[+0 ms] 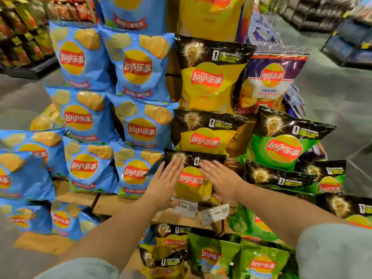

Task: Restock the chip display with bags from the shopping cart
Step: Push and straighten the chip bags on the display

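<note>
A yellow chip bag with a black top stands upright on the lowest yellow row of the cardboard chip display. My left hand lies flat against its left side with straight fingers. My right hand lies flat against its right side, fingers straight too. Two more yellow bags stand stacked above it. Blue bags fill the columns to the left, green bags those to the right. The shopping cart is out of sight.
Two price tags hang on the shelf edge just below my hands. More yellow and green bags lie in the tier underneath. A purple bag stands at the upper right. Store shelves line the aisles at the far left and far right.
</note>
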{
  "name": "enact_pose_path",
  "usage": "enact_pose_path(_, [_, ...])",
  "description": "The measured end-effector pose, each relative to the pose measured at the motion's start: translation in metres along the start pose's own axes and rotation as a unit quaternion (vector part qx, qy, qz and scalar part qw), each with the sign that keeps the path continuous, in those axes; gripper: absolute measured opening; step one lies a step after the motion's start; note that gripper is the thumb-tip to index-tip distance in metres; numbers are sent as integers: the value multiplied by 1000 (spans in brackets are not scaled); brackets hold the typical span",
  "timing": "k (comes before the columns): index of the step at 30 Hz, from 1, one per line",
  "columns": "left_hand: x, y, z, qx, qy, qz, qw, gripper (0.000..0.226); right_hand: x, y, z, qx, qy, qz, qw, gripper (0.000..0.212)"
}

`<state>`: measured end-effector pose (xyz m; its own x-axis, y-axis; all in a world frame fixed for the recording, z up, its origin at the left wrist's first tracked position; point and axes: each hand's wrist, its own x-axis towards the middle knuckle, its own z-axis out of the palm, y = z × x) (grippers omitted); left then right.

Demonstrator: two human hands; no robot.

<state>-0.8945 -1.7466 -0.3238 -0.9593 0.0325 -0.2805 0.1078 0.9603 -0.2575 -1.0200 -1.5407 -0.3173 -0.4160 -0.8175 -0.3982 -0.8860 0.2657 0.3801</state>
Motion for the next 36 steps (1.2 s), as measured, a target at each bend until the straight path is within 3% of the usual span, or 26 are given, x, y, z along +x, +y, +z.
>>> enact_pose_path(4, [30,0,16,-5,-6,38,999,103,15,-17,9,-28,3,-31,999,90])
enact_pose_path(7, [52,-8,23,-2,-5,66,998,103,30,-26,4,0,-48,-24,999,93])
enact_pose_path(9, [65,-13,35,0,9,80,997,102,38,-31,24,-42,-29,-12,999,83])
enact_pose_path(14, [90,-28,52,11,16,111,994,98,55,-24,41,-34,-70,-5,997,71])
enact_pose_path(18, [100,-32,55,-15,65,117,991,104,53,-18,45,-48,-25,15,998,64])
enact_pose_path(21, [90,-36,51,-20,58,177,982,117,46,-25,40,24,-99,18,995,64])
enact_pose_path(22, [88,-36,55,16,86,206,975,110,43,-29,46,-21,-96,17,995,64])
enact_pose_path(23, [89,-36,57,65,116,240,962,100,41,-31,56,-58,-5,10,998,63])
enact_pose_path(25, [96,-37,66,139,105,291,941,88,42,-26,55,-81,7,11,997,63])
enact_pose_path(27, [101,-35,68,178,64,303,934,79,48,-21,53,-71,-7,34,997,61])
enact_pose_path(29, [110,-36,72,196,98,324,920,67,54,-16,52,-76,-7,17,997,60])
enact_pose_path(31, [114,-33,63,183,67,364,911,58,57,-18,52,-89,-36,21,995,58])
enact_pose_path(33, [112,-32,51,174,52,362,914,59,53,-25,58,-120,-20,23,992,52])
enact_pose_path(36, [116,-44,67,169,101,366,910,66,42,-19,64,-97,-34,-3,995,54])
